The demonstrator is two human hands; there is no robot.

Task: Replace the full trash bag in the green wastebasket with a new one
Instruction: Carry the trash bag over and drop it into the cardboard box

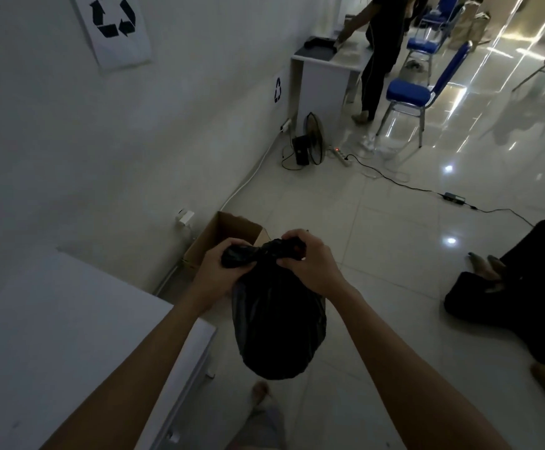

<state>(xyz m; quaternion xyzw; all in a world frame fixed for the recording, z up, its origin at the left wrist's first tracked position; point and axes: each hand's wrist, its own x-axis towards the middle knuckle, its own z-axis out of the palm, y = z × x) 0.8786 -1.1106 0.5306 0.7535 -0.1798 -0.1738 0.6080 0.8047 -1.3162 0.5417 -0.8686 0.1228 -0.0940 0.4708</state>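
Full black trash bag (277,326) held up by its neck in both hands.

Left hand (217,274) curled tight round the bunched plastic on the left of the neck; right hand (310,264) pinching the twisted top on the right, fingers bent over it. Hanging in the air above the shiny tiled floor (378,238), in front of an open cardboard box (219,232) by the wall, just right of a white table (70,336). Further off, a floor fan (315,138), a power strip (339,155), a blue chair (407,92). On the right, a person in dark clothes (508,303) sitting on the floor. Up on the wall, a paper recycling sign (112,24).
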